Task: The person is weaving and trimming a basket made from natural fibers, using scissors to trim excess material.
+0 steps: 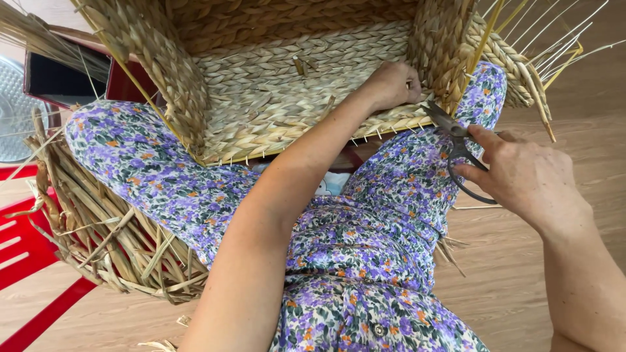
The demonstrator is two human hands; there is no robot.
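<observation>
A woven straw basket lies tipped on my knees, its opening facing me. My left hand reaches inside and grips the basket's lower right corner. My right hand holds dark metal scissors, their blades pointing at that same corner just outside the rim. Loose straw ends stick out from the basket's right side.
A bundle of dried straw lies at my left on a red frame. A metal fan grille and a dark box sit at far left. The floor is light wood. I wear purple floral clothing.
</observation>
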